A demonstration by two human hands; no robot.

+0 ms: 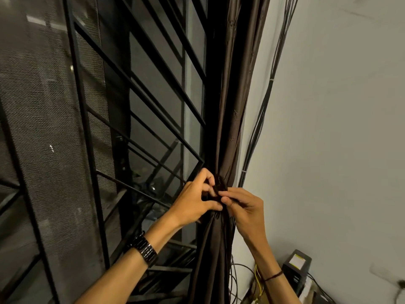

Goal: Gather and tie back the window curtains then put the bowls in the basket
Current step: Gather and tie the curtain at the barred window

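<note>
A dark brown curtain hangs gathered into a narrow bunch at the right edge of the window. At its pinched waist sits a dark tie-back. My left hand, with a black watch on its wrist, pinches the tie from the left. From the right, my right hand holds the tie's other end between thumb and fingers. The two sets of fingertips almost touch in front of the curtain. The knot itself is partly hidden by my fingers. No bowls or basket are in view.
Black metal window bars and a mesh screen fill the left. A bundle of dark cables runs down the white wall just right of the curtain. A small dark box and loose wires lie at the bottom right.
</note>
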